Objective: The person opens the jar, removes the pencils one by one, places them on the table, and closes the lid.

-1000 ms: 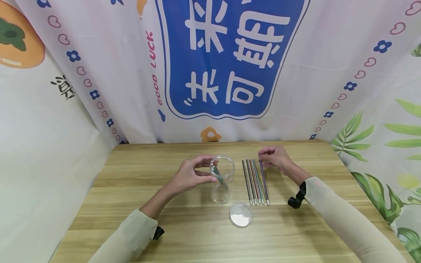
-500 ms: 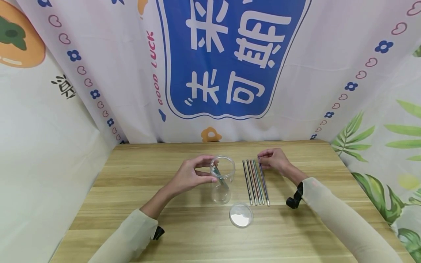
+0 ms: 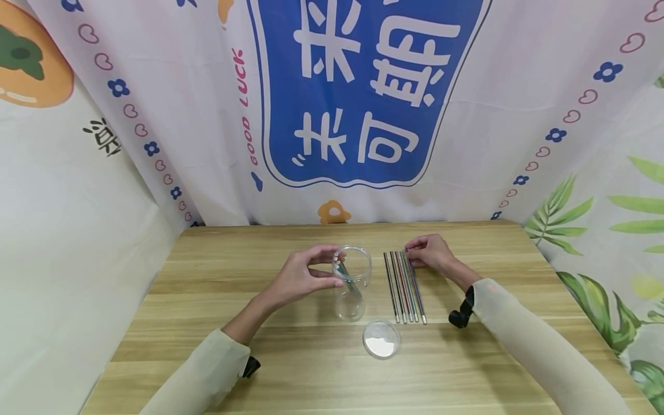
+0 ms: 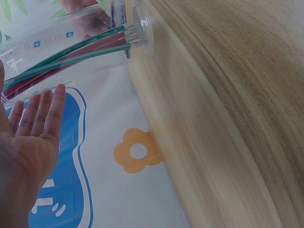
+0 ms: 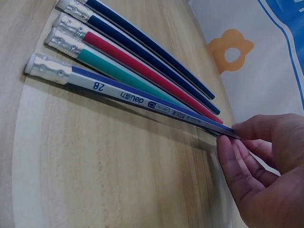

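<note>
My left hand (image 3: 301, 274) holds a clear plastic jar (image 3: 350, 308) upright on the table, thumb and fingers on either side near its rim. Several pencils (image 4: 71, 56), green and red, lean inside it. My right hand (image 5: 270, 166) pinches one end of a purple-and-silver pencil (image 5: 142, 97) marked 2B; its other end has a white eraser in a metal band. Beside it lies a row of pencils: a green pencil (image 5: 114, 71), a red pencil (image 5: 137, 65) and dark blue ones (image 5: 156, 57), eraser ends towards me.
A round clear lid (image 3: 381, 340) lies on the wooden table (image 3: 290, 369) in front of the jar. Behind the table's far edge hangs a printed cloth (image 3: 218, 173), with more cloth at both sides.
My right hand has shifted slightly left and brought the purple pencil's far end closer to the row. My left hand and the jar have stayed in place.
</note>
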### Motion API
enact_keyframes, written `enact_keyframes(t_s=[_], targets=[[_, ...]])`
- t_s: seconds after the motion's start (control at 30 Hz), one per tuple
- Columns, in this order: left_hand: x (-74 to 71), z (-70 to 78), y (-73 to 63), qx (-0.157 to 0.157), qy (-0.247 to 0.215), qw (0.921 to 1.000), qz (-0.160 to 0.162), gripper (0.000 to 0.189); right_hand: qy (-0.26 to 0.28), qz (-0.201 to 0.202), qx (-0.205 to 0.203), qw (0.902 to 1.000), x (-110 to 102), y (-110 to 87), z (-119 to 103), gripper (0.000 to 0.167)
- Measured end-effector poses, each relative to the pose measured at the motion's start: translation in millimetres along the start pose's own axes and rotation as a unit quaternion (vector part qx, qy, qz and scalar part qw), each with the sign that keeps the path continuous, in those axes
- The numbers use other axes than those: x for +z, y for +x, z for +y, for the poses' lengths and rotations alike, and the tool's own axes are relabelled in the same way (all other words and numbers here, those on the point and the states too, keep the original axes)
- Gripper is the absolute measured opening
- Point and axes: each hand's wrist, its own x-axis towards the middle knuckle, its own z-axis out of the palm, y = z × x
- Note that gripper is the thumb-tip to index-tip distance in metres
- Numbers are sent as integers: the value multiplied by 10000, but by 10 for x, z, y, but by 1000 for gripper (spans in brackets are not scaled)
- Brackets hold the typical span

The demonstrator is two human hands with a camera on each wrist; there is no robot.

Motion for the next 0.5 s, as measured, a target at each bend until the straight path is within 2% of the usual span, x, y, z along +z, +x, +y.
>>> enact_keyframes(t_s=[0.5], targets=[[8,10,14,-18,-41,10000,10,62,-239,40,-37,9997,13,48,55,23]])
